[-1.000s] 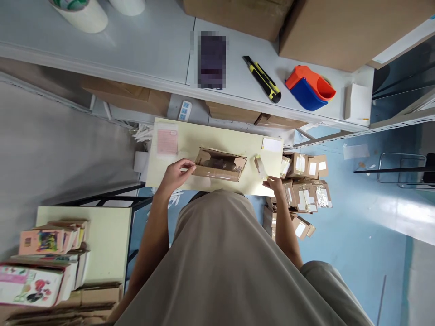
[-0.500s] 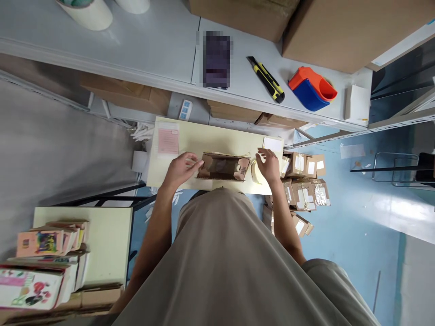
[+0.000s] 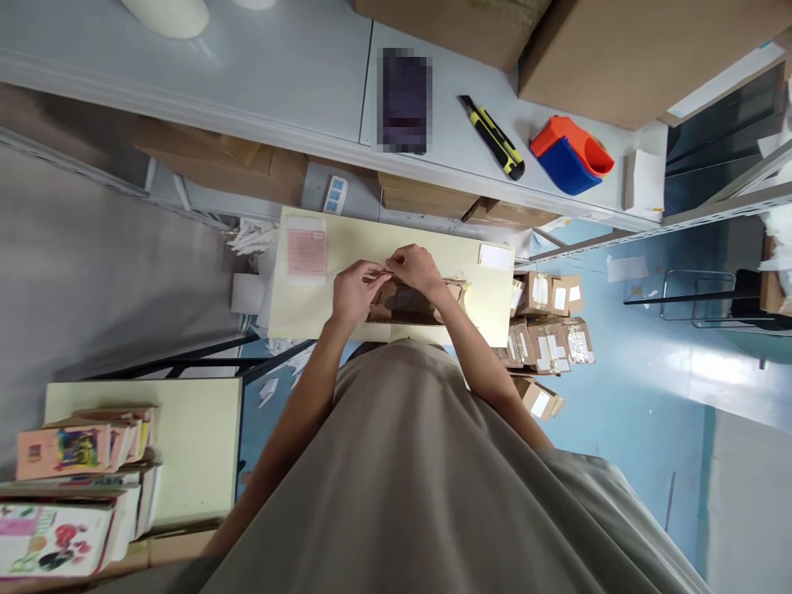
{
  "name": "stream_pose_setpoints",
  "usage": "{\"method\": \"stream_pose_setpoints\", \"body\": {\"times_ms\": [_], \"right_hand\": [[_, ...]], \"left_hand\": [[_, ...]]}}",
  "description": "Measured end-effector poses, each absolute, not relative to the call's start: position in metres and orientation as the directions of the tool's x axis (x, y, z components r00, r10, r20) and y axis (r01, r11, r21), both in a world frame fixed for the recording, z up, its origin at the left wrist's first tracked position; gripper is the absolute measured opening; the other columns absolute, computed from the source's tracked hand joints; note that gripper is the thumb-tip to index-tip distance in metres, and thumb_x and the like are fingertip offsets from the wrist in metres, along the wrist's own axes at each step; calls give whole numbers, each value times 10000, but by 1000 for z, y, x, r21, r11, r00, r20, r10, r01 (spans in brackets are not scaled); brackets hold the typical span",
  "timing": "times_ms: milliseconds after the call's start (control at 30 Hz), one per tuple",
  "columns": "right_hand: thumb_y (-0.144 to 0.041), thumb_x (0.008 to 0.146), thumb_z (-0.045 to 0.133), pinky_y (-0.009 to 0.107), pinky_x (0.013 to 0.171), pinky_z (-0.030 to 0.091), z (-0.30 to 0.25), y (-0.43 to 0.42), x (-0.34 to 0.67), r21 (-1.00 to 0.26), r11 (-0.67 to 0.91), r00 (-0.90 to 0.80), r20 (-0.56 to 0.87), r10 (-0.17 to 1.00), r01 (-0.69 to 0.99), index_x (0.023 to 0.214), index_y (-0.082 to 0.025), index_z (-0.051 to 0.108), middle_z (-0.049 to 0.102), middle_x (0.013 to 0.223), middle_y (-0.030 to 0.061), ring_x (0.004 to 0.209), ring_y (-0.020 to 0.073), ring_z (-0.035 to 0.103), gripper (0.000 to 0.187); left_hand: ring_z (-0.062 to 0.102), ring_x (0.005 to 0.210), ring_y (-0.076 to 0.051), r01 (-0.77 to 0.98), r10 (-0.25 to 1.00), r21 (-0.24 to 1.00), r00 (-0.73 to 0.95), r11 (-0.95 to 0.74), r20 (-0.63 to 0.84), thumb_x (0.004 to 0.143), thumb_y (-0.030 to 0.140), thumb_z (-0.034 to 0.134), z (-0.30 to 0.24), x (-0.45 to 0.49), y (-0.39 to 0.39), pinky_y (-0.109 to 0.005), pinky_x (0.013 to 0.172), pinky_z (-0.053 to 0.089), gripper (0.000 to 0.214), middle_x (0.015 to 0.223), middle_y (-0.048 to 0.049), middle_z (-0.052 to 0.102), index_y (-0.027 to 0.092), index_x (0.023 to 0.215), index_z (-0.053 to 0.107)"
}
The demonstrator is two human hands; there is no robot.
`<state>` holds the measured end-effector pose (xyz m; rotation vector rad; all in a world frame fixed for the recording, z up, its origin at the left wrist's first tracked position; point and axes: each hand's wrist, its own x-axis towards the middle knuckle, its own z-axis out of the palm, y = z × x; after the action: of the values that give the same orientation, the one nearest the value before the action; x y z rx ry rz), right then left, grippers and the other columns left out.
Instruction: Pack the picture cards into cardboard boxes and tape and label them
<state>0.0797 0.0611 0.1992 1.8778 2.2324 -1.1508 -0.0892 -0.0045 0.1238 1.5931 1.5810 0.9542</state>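
A small brown cardboard box (image 3: 405, 307) lies on the pale yellow table (image 3: 309, 305) in front of me. My left hand (image 3: 352, 290) is at the box's left end with its fingers pinched. My right hand (image 3: 417, 268) has come across to the same end, fingers curled, its fingertips meeting those of the left. Between them they pinch something thin at the box's top edge; I cannot make out what it is. A pink sheet (image 3: 305, 251) lies on the table's left part and a white label (image 3: 496, 256) at its right corner.
Behind the table a grey shelf (image 3: 278, 74) holds a yellow-black utility knife (image 3: 493, 138), an orange-blue tape dispenser (image 3: 570, 154) and large cartons (image 3: 619, 49). Several taped small boxes (image 3: 550, 330) lie on the blue floor at right. Books (image 3: 74, 478) are stacked on a second table at left.
My right hand moved from the table's right side leftward over the box to meet my left hand. The box shifted slightly and my view tilted a little.
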Motion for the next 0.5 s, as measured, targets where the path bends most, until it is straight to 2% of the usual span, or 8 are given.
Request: {"method": "stream_pose_setpoints", "body": {"times_ms": [100,167,267,400,500], "right_hand": [[-232,1067,638,342,952,563,199,58,75,-423,-22,-191,-454,870,906,1067,-178,900,886,1118,170,1084,321,818,267],[-237,1081,620,350,949,554,199,56,75,-406,-28,-175,-454,873,914,1074,-167,893,880,1147,188,1102,328,813,281],[-265,1112,611,317,906,528,201,55,82,-482,-14,-237,-456,858,876,1097,-167,883,881,1129,147,1052,279,802,290],[-470,1140,646,271,825,496,202,57,96,-619,-34,-338,-473,813,785,1025,-167,877,857,970,74,905,208,765,398],[-439,1079,739,284,847,519,197,57,95,-608,-56,-295,-462,837,792,937,-192,873,852,932,76,896,227,770,314]], "left_hand": [[800,850,-212,512,996,855,33,-85,79,1024,354,778,122,-87,-5,-333,818,663,140,984,-48,844,238,946,770],[793,864,-213,523,994,845,34,-110,108,1033,332,759,122,-87,-6,-331,831,655,139,968,-47,836,244,925,764],[795,904,-212,506,993,855,22,-113,117,1042,338,750,122,-88,-8,-328,859,659,158,963,-43,834,251,911,760],[801,914,-211,470,992,873,59,-129,115,1031,346,777,125,-91,-10,-333,893,657,150,983,-46,845,251,915,771],[803,914,-219,481,991,867,66,-131,112,1026,347,786,128,-89,-11,-349,903,645,159,978,-52,842,255,896,776]]}}
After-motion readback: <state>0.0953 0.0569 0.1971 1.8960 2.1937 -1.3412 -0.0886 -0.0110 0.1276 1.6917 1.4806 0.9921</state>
